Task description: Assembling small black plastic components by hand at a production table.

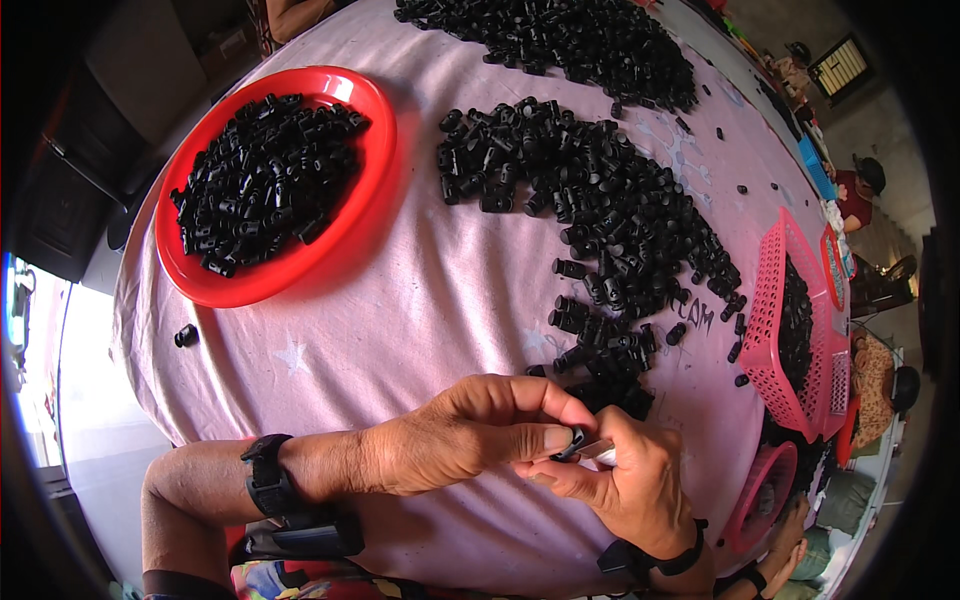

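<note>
My left hand [450, 435] is pinching a small black plastic cord lock [572, 442] between thumb and fingers. My right hand [640, 480] meets it there, its fingers closed on a thin, pale, shiny piece [600, 452] whose kind I cannot make out. This piece sits right against the cord lock. Just beyond both hands begins a long heap of black cord locks [620, 210], which curves away across the pink cloth [400, 330].
At the left, a red plate [240, 292] is piled with cord locks; one loose cord lock [186, 336] lies below it. A larger heap [590, 45] covers the far side. Pink baskets [762, 320] stand at the right, near another person's hand [785, 545]. More people sit beyond.
</note>
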`<control>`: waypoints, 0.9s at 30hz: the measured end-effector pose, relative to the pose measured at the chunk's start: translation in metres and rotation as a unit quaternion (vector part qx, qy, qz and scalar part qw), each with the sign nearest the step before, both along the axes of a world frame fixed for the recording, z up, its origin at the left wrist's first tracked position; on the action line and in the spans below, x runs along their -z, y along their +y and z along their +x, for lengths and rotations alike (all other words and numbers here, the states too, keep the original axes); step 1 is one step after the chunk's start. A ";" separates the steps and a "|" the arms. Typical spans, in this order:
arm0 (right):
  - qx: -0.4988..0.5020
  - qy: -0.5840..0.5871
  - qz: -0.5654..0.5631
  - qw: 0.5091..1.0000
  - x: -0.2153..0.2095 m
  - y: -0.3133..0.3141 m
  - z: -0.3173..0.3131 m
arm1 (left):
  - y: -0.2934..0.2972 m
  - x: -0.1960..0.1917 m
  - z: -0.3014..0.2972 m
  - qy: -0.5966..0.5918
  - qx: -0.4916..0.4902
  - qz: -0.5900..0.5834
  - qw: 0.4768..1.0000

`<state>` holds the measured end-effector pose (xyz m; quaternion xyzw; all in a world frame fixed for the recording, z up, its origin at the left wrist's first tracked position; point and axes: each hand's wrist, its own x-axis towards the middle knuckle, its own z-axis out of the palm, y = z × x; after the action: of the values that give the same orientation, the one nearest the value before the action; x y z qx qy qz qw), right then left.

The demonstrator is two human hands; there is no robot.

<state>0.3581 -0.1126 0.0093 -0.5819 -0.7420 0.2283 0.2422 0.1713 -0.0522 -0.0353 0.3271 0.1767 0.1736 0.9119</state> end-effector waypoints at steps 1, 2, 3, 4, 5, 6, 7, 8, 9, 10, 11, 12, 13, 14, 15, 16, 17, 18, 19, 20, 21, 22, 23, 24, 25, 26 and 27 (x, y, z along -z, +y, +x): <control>0.001 0.000 -0.003 1.000 0.000 0.000 0.000 | 0.000 0.000 0.000 0.001 0.002 -0.001 1.000; 0.002 0.000 -0.006 1.000 -0.001 0.000 0.000 | 0.000 0.000 0.000 0.001 0.002 -0.001 1.000; 0.002 0.000 -0.006 1.000 0.000 0.000 0.000 | 0.000 -0.001 0.000 0.000 0.001 -0.001 1.000; 0.009 0.004 -0.007 1.000 0.002 -0.001 0.001 | 0.000 -0.002 0.000 -0.002 0.000 -0.001 1.000; 0.015 0.008 -0.009 1.000 0.003 -0.002 0.001 | 0.000 -0.002 0.000 -0.002 0.000 -0.002 1.000; 0.015 0.008 -0.009 1.000 0.003 -0.002 0.001 | 0.000 -0.003 0.000 -0.003 -0.001 0.000 1.000; 0.010 0.007 -0.006 1.000 0.003 -0.002 0.001 | 0.000 -0.003 0.000 -0.004 -0.002 0.003 1.000; 0.006 0.005 -0.004 1.000 0.003 -0.001 0.001 | 0.000 -0.003 0.000 -0.004 -0.002 0.003 1.000; 0.006 0.005 -0.004 1.000 0.002 -0.001 0.001 | 0.000 -0.002 0.000 -0.003 -0.002 0.004 1.000; 0.005 0.006 -0.004 1.000 0.002 -0.001 0.000 | -0.001 -0.002 0.000 -0.001 -0.002 0.005 1.000; 0.003 0.007 -0.005 1.000 0.001 -0.001 0.000 | -0.001 -0.002 0.000 -0.001 -0.002 0.005 1.000; 0.003 0.008 -0.005 1.000 0.001 -0.001 0.000 | -0.001 -0.002 0.000 0.000 -0.003 0.006 1.000; 0.002 0.004 -0.008 1.000 0.001 -0.001 0.001 | -0.001 -0.002 0.000 0.000 -0.003 0.007 1.000; 0.000 0.001 -0.011 1.000 0.001 -0.001 0.001 | 0.000 -0.002 0.000 0.000 -0.002 0.007 1.000; 0.000 0.001 -0.011 1.000 0.001 -0.001 0.001 | 0.000 -0.002 0.001 0.001 -0.001 0.008 1.000; 0.000 -0.005 -0.012 1.000 0.001 -0.002 0.001 | 0.000 -0.002 0.001 0.003 -0.001 0.010 1.000; -0.001 -0.010 -0.012 1.000 0.001 -0.002 0.001 | 0.000 -0.003 0.001 0.003 -0.002 0.010 1.000; -0.001 -0.010 -0.012 1.000 0.000 -0.002 0.001 | 0.000 -0.003 0.000 0.004 -0.003 0.013 1.000; 0.002 -0.009 -0.015 1.000 0.000 -0.002 0.000 | 0.000 -0.002 0.001 0.005 -0.003 0.016 1.000; 0.005 -0.009 -0.018 1.000 0.000 -0.002 -0.001 | 0.000 -0.002 0.000 0.005 -0.003 0.016 1.000; 0.005 -0.009 -0.018 1.000 0.000 -0.001 0.000 | 0.001 -0.002 -0.001 0.008 0.009 0.012 1.000; -0.003 -0.017 -0.015 1.000 0.000 -0.001 0.001 | 0.002 -0.002 -0.001 0.012 0.020 0.007 1.000; -0.012 -0.026 -0.012 1.000 0.000 -0.001 0.001 | 0.001 -0.002 -0.001 0.012 0.020 0.008 1.000; -0.012 -0.026 -0.011 1.000 -0.001 -0.001 0.001 | 0.000 -0.002 0.000 0.007 0.008 0.008 1.000; -0.015 -0.027 -0.002 1.000 -0.001 0.000 -0.001 | -0.001 -0.002 0.001 0.002 -0.004 0.008 1.000; -0.017 -0.028 0.007 0.999 -0.002 0.001 -0.002 | -0.001 -0.002 0.001 0.002 -0.004 0.008 1.000; -0.017 -0.028 0.007 0.999 -0.001 0.000 -0.002 | -0.001 -0.002 0.001 0.005 -0.002 0.004 1.000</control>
<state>0.3564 -0.1122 0.0105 -0.5734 -0.7601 0.2108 0.2214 0.1720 -0.0528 -0.0337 0.3311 0.1809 0.1750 0.9094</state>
